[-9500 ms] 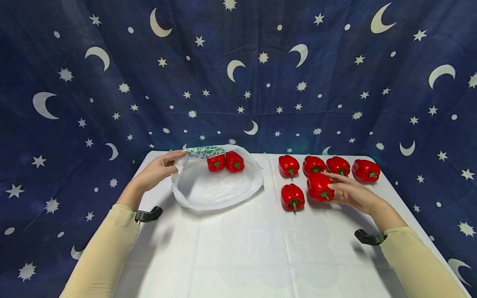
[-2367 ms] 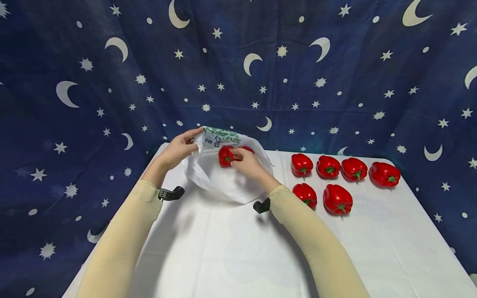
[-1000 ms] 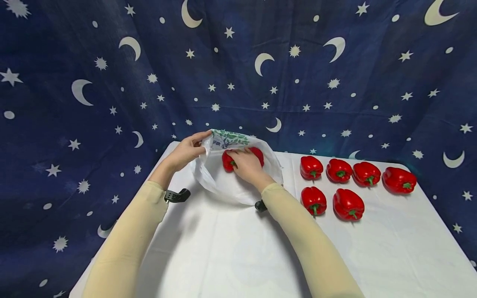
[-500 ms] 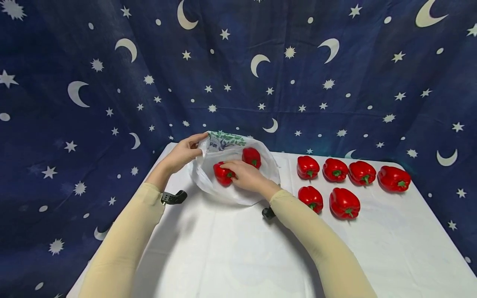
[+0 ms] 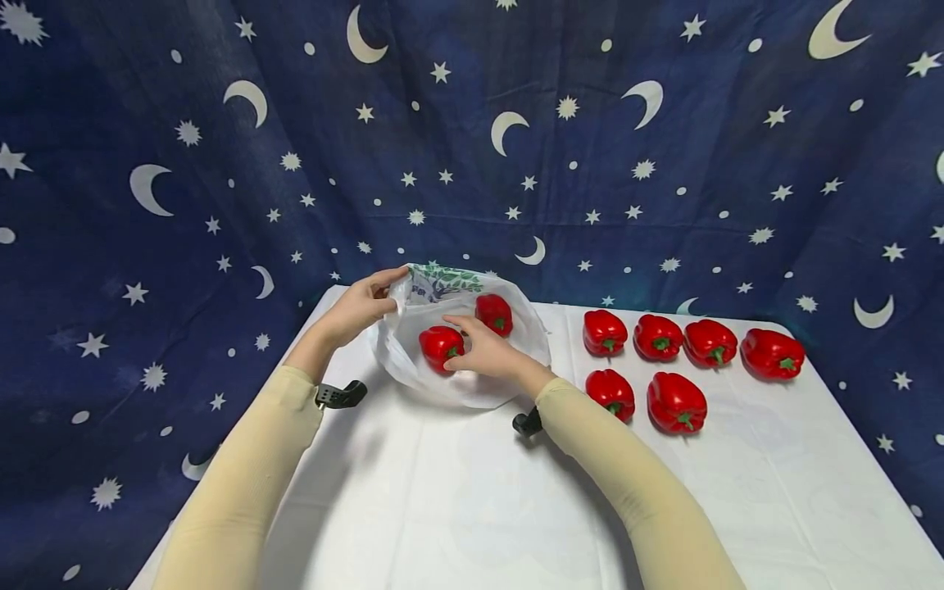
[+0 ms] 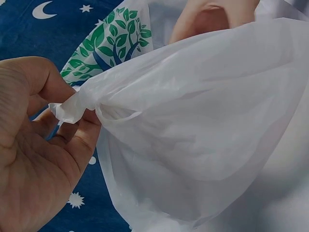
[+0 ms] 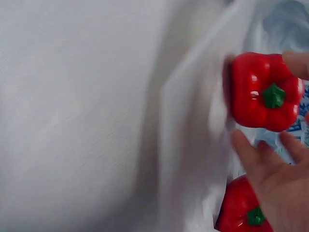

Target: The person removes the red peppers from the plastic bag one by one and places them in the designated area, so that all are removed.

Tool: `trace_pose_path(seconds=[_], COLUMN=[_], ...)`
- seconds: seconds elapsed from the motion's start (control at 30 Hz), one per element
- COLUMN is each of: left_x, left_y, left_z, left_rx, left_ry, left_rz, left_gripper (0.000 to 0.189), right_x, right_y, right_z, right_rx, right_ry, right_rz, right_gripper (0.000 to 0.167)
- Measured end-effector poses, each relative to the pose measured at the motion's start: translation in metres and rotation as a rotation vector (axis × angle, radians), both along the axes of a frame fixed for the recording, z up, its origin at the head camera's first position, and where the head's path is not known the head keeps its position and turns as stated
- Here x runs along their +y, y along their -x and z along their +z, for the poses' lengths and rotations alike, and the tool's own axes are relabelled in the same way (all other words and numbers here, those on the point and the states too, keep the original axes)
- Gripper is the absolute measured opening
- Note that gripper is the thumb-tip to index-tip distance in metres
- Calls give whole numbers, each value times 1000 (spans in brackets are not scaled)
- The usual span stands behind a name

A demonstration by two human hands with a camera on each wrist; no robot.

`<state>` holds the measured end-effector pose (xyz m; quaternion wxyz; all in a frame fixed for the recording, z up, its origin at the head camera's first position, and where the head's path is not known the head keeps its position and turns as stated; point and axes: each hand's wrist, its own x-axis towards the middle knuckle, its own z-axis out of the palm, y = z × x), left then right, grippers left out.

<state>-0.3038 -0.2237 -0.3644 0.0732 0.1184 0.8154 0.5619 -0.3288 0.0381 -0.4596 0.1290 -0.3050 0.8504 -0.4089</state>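
Note:
A white plastic bag (image 5: 450,395) with a green leaf print lies on its side, mouth toward me. My left hand (image 5: 359,307) pinches the left edge of its opening; in the left wrist view a twisted bit of the bag (image 6: 72,107) sits between thumb and fingers. Inside are two red bell peppers: a front-left pepper (image 5: 440,348) and a back-right pepper (image 5: 494,315). My right hand (image 5: 490,351) reaches in, its fingers spread around the front-left pepper. In the right wrist view gaps show between that pepper (image 7: 263,113) and the lower fingers (image 7: 248,152).
On the right of the white table (image 5: 472,500) stand several more red bell peppers, with a back row of several, including an end pepper (image 5: 772,354). Nearer me are a partly sleeve-covered pepper (image 5: 609,392) and another pepper (image 5: 677,402). A dark star-patterned curtain (image 5: 472,123) hangs behind.
Earlier my right hand held a pepper among those on the right, then reached into the bag. It shifted one bagged pepper forward and left, and its fingers have now spread off it.

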Motion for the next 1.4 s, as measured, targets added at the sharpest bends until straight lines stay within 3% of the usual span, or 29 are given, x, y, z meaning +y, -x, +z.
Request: trace_pose_path(seconds=[0.2,0.37,0.67,1.4], left_x=[0,0,0,-2], left_y=[0,1,1,0], left_z=[-1,-2,-2,-3], left_rx=[0,2,9,1], left_ry=[6,1,6,2], left_rz=[1,-8,-16,-12], left_gripper=[68,69,68,68], right_x=[-5,-5,-9,-15], right_y=[6,12,14,13], right_z=[4,4,5,5], right_rx=[-385,-519,-607,-656], right_ry=[158,223,265,316], right_rz=[-88,-132,-137,-157], right_gripper=[89,88,86,74])
